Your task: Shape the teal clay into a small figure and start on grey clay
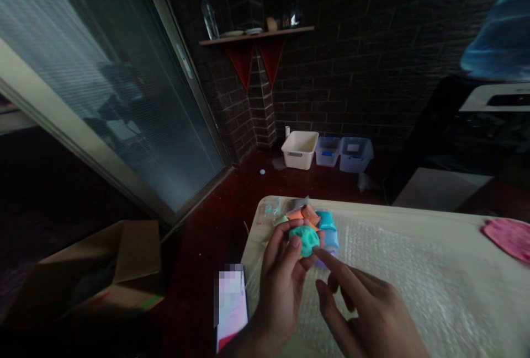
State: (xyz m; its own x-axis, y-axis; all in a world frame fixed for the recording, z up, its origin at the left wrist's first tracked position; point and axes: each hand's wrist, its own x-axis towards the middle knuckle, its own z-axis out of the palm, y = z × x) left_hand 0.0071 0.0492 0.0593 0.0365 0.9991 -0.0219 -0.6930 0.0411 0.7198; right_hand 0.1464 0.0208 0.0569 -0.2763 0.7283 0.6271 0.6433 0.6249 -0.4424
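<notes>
A rounded, flattened piece of green modelling clay with several dents in its face rests in my left hand. The left fingers curl around its far side, and the thumb presses on its near left edge. My right hand reaches in from the right with its index finger stretched out, the tip at the clay's lower right edge. Its thumb stands apart and the other fingers are bent, with nothing between them. Just beyond the clay lie small packets, among them a teal packet, a light blue packet and an orange packet.
Bubble wrap covers much of the pale table. A pink flat object lies at the right. Near the left table edge is a lit phone. On the floor stand a cardboard box and a white bin.
</notes>
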